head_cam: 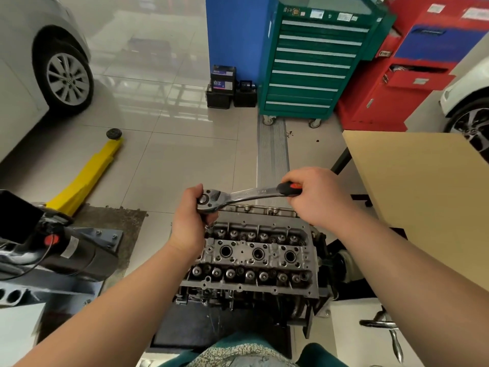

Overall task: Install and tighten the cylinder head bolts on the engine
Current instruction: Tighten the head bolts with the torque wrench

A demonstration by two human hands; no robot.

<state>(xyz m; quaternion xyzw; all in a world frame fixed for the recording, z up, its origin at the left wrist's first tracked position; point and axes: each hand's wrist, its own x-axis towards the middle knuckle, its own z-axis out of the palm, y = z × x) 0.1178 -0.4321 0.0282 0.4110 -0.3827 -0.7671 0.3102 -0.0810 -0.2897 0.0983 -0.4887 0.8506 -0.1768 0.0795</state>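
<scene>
One ratchet wrench (239, 196) spans both hands: the left hand (189, 221) cups its head at the cylinder head's (260, 256) far-left corner, the right hand (316, 197) grips its handle. Three bores show. One green tool cabinet (312, 64) stands beyond.

You work in bright, even, diffuse light that casts only soft shadows. The glossy pale tiled floor (169, 83) mirrors blurred reflections and shows a milky glare toward the top of your view. The wide lens bends straight lines hard at the edges: the tall green metal drawer cabinet (312, 64) leans, and your forearms stretch large at the bottom corners. The grey metal cylinder head (254, 255) is fairly sharp; far corners look soft and smeared.
</scene>
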